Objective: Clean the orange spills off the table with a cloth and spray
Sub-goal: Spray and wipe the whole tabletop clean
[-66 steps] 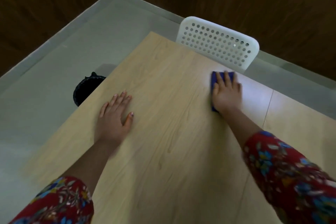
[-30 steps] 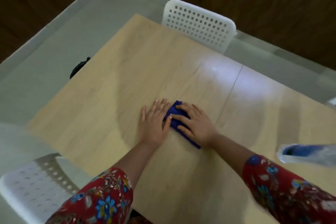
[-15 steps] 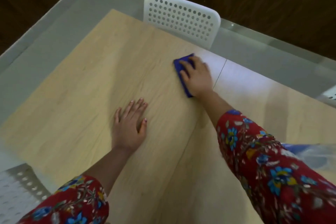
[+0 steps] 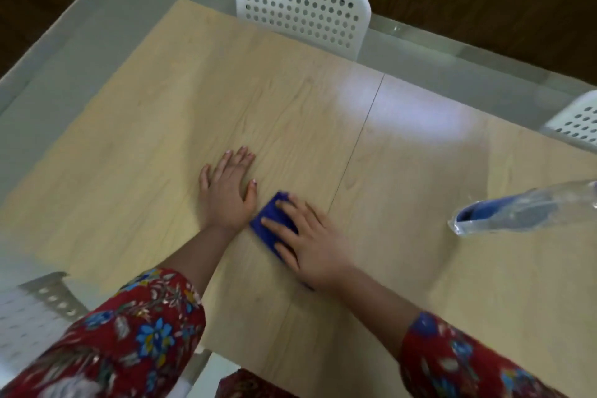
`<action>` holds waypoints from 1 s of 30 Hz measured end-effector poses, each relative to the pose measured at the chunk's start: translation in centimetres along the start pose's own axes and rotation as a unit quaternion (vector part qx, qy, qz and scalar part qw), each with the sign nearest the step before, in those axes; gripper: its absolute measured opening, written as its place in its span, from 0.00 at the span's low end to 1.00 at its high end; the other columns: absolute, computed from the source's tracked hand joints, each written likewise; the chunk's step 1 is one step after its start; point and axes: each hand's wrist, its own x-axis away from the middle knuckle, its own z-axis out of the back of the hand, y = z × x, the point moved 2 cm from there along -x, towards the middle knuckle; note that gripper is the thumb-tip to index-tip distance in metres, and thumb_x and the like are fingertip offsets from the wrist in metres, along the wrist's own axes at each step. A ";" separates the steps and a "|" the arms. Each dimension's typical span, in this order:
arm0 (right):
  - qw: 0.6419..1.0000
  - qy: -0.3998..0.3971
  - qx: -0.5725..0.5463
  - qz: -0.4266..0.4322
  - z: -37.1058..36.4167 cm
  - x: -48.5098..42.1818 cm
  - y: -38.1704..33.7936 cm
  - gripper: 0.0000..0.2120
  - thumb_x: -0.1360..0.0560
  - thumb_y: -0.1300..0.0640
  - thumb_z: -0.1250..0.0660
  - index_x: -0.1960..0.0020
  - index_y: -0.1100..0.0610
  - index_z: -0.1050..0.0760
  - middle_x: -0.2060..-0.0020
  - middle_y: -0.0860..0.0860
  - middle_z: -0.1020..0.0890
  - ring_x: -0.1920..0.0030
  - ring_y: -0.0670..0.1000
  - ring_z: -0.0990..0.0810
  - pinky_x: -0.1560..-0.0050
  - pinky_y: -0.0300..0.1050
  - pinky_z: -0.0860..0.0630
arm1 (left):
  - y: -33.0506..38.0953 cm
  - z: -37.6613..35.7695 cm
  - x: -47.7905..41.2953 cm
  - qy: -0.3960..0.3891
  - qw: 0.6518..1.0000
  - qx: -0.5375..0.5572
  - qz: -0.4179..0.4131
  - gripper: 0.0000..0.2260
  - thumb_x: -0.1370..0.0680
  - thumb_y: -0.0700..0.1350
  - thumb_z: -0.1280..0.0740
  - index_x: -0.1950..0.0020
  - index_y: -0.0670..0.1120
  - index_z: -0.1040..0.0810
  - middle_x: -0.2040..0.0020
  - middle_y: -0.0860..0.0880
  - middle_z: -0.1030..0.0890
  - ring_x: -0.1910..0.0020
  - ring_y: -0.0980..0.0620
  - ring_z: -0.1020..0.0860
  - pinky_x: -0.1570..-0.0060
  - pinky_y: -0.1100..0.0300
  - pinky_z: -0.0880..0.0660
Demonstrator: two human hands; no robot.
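Hands of a person lie close together on the light wooden table, near its front edge. The right hand presses the small dark blue folded cloth flat on the wood, with its fingers straight and a little spread over the cloth. The left hand rests palm down just beside the cloth, fingers straight and narrow, the thumb almost touching the blue edge. Both arms wear red sleeves with a flower pattern.

Well apart, at the right edge of the view, stands the clear plastic spray bottle with a blue part; it is blurred, so any label cannot be read. A white perforated plastic chair stands at the far side of the table.
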 end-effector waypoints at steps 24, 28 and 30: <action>0.846 0.153 0.046 -0.509 2.5 25.6 7.8 0.25 0.22 0.45 0.49 0.32 0.54 0.28 0.33 0.61 0.29 0.33 0.63 0.31 0.33 0.60 0.35 | 3.6 1.7 19.2 -0.045 0.972 0.201 -0.110 0.18 0.25 0.36 0.32 0.36 0.44 0.22 0.35 0.48 0.22 0.35 0.49 0.26 0.33 0.49 0.32; 0.787 0.150 0.031 -0.598 0.7 27.5 1.5 0.30 0.25 0.41 0.47 0.28 0.54 0.33 0.28 0.61 0.35 0.27 0.61 0.40 0.28 0.60 0.44 | 3.0 2.5 21.7 -0.057 0.963 0.261 -0.038 0.15 0.22 0.37 0.34 0.36 0.45 0.22 0.35 0.50 0.23 0.35 0.54 0.27 0.31 0.55 0.34; 0.814 0.120 0.029 -0.567 -0.7 25.2 -3.0 0.36 0.28 0.33 0.45 0.26 0.53 0.36 0.27 0.60 0.37 0.25 0.60 0.45 0.27 0.55 0.49 | 2.9 3.1 22.8 -0.063 0.949 0.308 0.002 0.14 0.21 0.36 0.35 0.37 0.45 0.22 0.36 0.50 0.23 0.35 0.54 0.27 0.31 0.57 0.34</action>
